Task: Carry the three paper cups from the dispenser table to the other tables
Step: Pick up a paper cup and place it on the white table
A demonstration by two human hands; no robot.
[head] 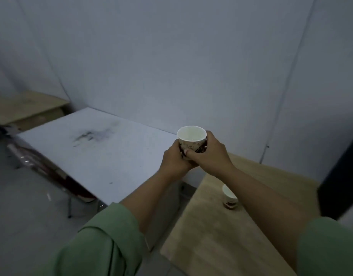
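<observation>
Second cup (229, 198) half behind right forearm

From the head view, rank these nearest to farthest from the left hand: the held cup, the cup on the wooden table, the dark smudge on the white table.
1. Held cup, gripped by left hand.
2. Second cup, lower right, wooden table.
3. Smudge, far left, white table.

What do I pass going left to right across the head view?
Far wooden table → white table → paper cup in both hands → second paper cup on the near wooden table.
</observation>
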